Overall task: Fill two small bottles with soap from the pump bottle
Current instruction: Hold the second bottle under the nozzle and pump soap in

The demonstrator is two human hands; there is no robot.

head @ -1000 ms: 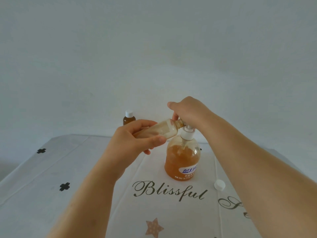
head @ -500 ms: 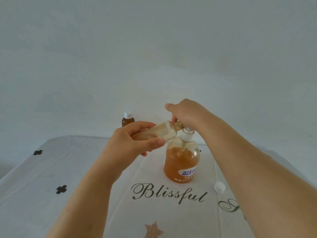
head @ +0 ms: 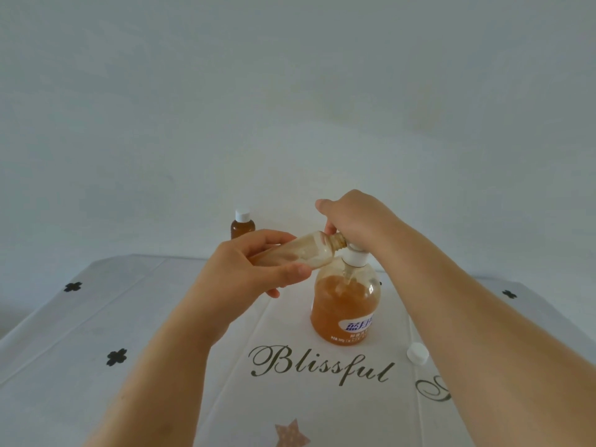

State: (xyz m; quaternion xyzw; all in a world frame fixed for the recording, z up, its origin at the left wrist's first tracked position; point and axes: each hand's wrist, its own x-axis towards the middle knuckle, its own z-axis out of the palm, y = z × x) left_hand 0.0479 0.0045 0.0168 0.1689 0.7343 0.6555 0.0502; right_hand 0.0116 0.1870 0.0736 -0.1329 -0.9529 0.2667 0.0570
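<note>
My left hand (head: 254,269) grips a small clear plastic bottle (head: 306,253), fingers wrapped round its body. The bottle is tipped nearly onto its side, with its open neck pointing right and meeting the spout of the big clear pump bottle (head: 346,304) of amber soap. That one stands mid-scene on the cloth-covered bench (head: 96,350). My right hand (head: 354,217) is curled down over its white pump head. A loose white screw cap (head: 417,353) lies near right. A small brown bottle (head: 242,225), capped white, stands far left.

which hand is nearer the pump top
Right. The right hand sits on the pump; the left hand is to its left, holding a small bottle to it.
</note>
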